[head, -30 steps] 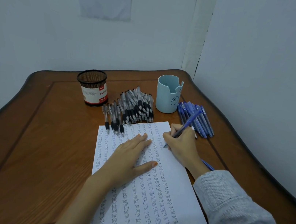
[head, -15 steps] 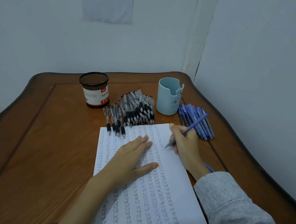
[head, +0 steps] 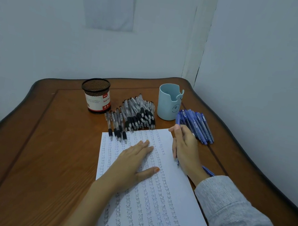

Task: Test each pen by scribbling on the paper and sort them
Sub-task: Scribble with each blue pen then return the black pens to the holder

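A blue pen [head: 177, 159] is held in the right hand [head: 185, 151], with the fingers curled round it; its tip is pointed down just by the right edge of the paper [head: 150, 200], and it cannot be told if the tip is touching; the left hand [head: 132, 166] is laid flat on the paper with the fingers straight, and nothing is gripped by it; a mark could be made on the table [head: 52, 146] if the tip is slid past that edge; the sheet is filled with rows of little marks, so a faint new scribble could be missed and a dry pen put in the wrong pile; the blue pens [head: 198, 126] are heaped just beside the right hand, and they could be knocked and rolled if the hand is swung out; a loose blue pen [head: 208, 171] is lying under the right wrist, and it could be pushed away by the sleeve [head: 235, 213]; a short row of black pens [head: 117, 125] is lying with its tips over the top edge of the paper, so it could be scattered if the paper is pulled
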{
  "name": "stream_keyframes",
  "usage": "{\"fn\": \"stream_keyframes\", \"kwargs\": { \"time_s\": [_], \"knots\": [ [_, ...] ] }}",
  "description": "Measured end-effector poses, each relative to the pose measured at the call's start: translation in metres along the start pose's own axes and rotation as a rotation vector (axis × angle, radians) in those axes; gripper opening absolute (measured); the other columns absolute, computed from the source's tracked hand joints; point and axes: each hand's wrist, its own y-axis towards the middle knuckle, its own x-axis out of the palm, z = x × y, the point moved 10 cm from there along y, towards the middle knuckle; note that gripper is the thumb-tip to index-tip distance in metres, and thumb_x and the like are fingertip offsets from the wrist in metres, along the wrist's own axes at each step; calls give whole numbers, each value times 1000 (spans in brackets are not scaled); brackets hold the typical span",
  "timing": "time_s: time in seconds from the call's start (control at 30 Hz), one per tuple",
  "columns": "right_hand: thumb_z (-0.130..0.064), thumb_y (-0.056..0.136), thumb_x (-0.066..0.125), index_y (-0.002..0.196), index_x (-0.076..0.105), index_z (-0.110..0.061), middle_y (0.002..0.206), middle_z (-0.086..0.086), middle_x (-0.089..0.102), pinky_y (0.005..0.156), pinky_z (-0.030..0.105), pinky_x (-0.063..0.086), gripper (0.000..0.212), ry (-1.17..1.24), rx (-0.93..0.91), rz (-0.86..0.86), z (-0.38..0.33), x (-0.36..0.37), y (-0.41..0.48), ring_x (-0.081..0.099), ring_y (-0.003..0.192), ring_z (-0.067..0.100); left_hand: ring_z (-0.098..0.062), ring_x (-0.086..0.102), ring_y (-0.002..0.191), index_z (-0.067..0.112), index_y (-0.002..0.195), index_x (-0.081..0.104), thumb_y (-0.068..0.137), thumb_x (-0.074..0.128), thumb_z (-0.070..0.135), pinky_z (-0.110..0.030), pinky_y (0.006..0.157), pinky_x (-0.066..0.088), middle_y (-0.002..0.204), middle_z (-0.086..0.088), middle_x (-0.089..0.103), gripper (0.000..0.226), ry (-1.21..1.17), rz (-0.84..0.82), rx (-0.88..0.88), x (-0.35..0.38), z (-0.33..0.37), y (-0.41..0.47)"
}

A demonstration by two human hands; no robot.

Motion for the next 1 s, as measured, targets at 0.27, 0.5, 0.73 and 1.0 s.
{"fn": "stream_keyframes", "kwargs": {
  "time_s": [0.27, 0.5, 0.73, 1.0],
  "knots": [
    [-21, 104, 36, 116, 53, -15, 56, 6, 47, 37, 14, 36, 22, 115, 153, 36, 1, -10, 9, 43, 36, 4, -5, 3, 146, 27, 151, 19, 88, 38, 64, -27, 119, 6, 160, 11, 7, 76, 29, -6, 6, -1, 1, 0],
    [-26, 94, 59, 120, 66, -7, 93, 9, 68, 56, 21, 42, 33, -450, 159, 171, -11, -72, 46, 51, 64, 8, -4, 1, 146, 27, 152, 16, 90, 37, 63, -24, 117, 3, 161, 11, 5, 74, 37, 3, 11, -1, 2, 1],
    [-29, 91, 64, 98, 74, -6, 95, 10, 71, 74, 40, 54, 26, -771, 194, 372, 23, -97, 68, 60, 92, 27, -4, 0, 146, 27, 152, 16, 91, 38, 62, -25, 118, 3, 160, 12, 4, 73, 35, 8, 6, 0, 2, 1],
    [-18, 90, 65, 112, 69, -4, 106, 12, 68, 88, 36, 52, 27, -666, 170, 213, 15, -88, 62, 60, 94, 21, -5, 0, 147, 27, 152, 15, 91, 38, 61, -26, 118, 4, 160, 11, 3, 74, 31, -2, 6, -1, 4, 2]
  ]
}}
